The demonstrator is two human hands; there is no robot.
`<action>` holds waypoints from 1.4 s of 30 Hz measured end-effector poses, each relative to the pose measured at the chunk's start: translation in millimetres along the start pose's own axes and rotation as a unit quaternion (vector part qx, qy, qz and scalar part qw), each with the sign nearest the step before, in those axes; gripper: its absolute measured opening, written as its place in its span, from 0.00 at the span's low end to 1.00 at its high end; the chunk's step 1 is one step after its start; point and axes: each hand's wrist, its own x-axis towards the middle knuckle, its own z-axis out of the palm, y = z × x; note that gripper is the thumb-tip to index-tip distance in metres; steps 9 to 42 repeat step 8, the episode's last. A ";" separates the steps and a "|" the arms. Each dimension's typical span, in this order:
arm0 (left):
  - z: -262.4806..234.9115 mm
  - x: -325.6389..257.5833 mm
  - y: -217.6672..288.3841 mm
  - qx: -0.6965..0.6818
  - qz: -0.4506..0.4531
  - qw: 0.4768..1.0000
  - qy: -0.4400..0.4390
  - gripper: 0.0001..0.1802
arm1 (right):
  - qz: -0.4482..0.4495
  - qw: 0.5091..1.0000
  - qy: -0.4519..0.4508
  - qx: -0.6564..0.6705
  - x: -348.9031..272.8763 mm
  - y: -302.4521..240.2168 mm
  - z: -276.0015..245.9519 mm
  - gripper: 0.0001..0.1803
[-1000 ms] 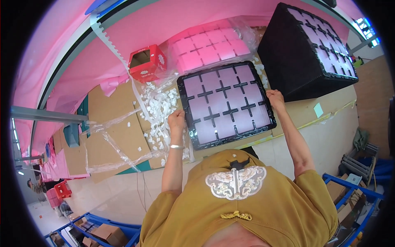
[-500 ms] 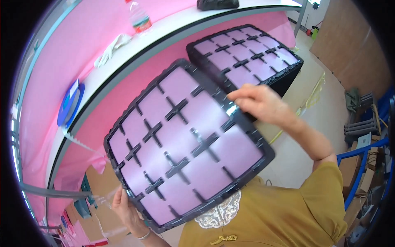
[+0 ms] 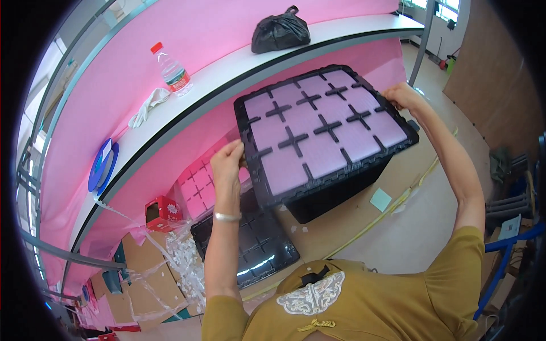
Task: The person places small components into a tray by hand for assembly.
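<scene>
A black plastic tray [image 3: 260,181] with cross-shaped dividers holds pinkish-purple panels [image 3: 313,128]. It lies over a tall black stack [image 3: 341,196], slightly turned; whether it rests fully on the stack I cannot tell. My left hand [image 3: 227,165] grips its left edge with bent fingers. At the far right edge, my right hand [image 3: 404,96] pinches the rim. Below my left forearm, another black tray [image 3: 259,241] lies low down, under a shiny surface. Beside it is a bright pink panel with dark crosses [image 3: 199,187].
Along the white bench [image 3: 227,71] are a black plastic bag [image 3: 280,31], a clear bottle with a red cap [image 3: 172,72], a white glove [image 3: 149,107] and a blue reel [image 3: 103,165]. A red box [image 3: 162,214], clear plastic film [image 3: 187,261] and a yellow strap [image 3: 369,224] lie lower down.
The tray has moved away from my body, up and right, onto or over the stack. My left hand went up with it; my right hand shifted to the far right edge.
</scene>
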 end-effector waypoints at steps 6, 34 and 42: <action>12.1 40.3 -6.2 0.084 0.020 0.996 0.007 0.11 | 0.009 0.996 -0.024 -0.084 62.5 3.0 -2.3 0.13; 20.1 44.3 -16.9 0.095 0.020 0.995 0.010 0.11 | -0.004 0.996 -0.017 -0.092 72.2 -2.3 4.0 0.12; 20.1 44.3 -16.9 0.095 0.020 0.995 0.010 0.11 | -0.004 0.996 -0.017 -0.092 72.2 -2.3 4.0 0.12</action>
